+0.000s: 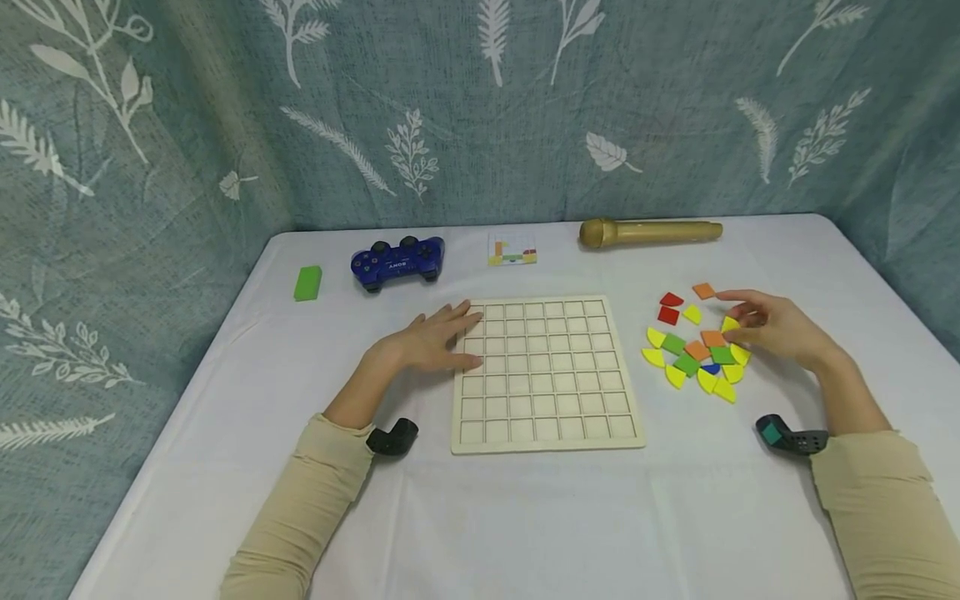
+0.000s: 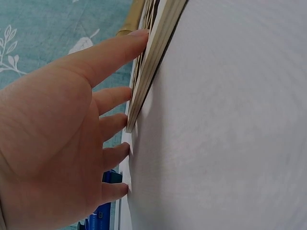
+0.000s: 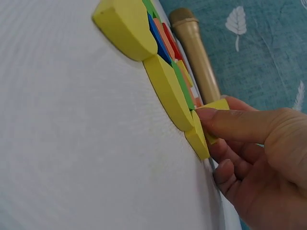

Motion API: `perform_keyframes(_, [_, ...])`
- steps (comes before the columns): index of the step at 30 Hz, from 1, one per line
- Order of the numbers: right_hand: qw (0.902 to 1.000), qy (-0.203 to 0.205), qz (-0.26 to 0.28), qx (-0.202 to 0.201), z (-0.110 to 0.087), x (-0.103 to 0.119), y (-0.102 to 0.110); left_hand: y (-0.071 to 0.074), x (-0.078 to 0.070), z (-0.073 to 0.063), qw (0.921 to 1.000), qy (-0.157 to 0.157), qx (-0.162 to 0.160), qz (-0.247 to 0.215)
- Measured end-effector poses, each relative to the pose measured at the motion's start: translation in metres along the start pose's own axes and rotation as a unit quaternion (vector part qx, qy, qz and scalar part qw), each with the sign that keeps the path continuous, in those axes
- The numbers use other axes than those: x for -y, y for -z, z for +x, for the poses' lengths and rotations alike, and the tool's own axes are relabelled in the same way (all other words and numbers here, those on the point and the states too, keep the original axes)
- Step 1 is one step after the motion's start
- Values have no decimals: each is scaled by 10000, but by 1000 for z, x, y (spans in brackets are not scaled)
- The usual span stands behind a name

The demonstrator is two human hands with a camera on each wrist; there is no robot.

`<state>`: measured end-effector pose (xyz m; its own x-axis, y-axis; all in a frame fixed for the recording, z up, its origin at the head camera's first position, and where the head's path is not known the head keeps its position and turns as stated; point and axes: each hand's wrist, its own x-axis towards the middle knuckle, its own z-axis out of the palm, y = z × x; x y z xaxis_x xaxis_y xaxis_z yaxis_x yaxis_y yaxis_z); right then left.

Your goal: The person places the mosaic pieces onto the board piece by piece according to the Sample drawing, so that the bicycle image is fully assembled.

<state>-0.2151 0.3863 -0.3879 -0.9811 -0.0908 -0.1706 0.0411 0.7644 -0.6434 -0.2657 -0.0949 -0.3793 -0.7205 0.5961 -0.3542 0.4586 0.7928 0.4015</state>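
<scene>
My left hand (image 1: pixel 429 340) rests on the left edge of a pale wooden grid board (image 1: pixel 547 372), fingers spread. In the left wrist view, the thumb (image 2: pixel 115 55) and fingertips meet the board's side edge. At the right, my right hand (image 1: pixel 776 327) pinches a yellow quarter-circle piece (image 3: pixel 215 106), thumb on its near side and curled fingers behind it. The index finger reaches out beside an orange square (image 1: pixel 703 291). Around it lie several yellow pieces (image 1: pixel 723 389), green squares (image 1: pixel 686 364), more orange squares, red pieces (image 1: pixel 668 316) and a partly covered blue piece (image 1: pixel 710 368).
Behind the board lie a blue game controller (image 1: pixel 397 261), a small pattern card (image 1: pixel 512 249) and a gold microphone (image 1: pixel 648 233). A green block (image 1: pixel 307 283) sits at the far left. White cloth (image 1: pixel 525 525) covers the table, and a patterned curtain (image 1: pixel 465 125) hangs at its back.
</scene>
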Motion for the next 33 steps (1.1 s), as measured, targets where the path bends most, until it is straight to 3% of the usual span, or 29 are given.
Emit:
perform_keyframes(5, [9996,-240,109,-39,-1,-1,2,1,0,0,10000,-13,5,-8])
perform_keyframes(10, [9985,-339,233,-356,-3,4,2,2,0,-2,10000,-5,23,-25])
perform_keyframes(15, [9960,-217,323,-804,-3,10,0,3,0,-2,10000,14,36,-36])
perform_keyframes(22, [9940,47,528,-961,15,-3,-9,3,-2,-1,10000,20,76,-43])
perform_keyframes(26, [9945,178,829,-619,22,12,-19,2,-3,-2,10000,-9,56,-51])
perform_keyframes(33, [9927,393,1004,541,17,76,-26,0,0,-1,10000,16,17,-55])
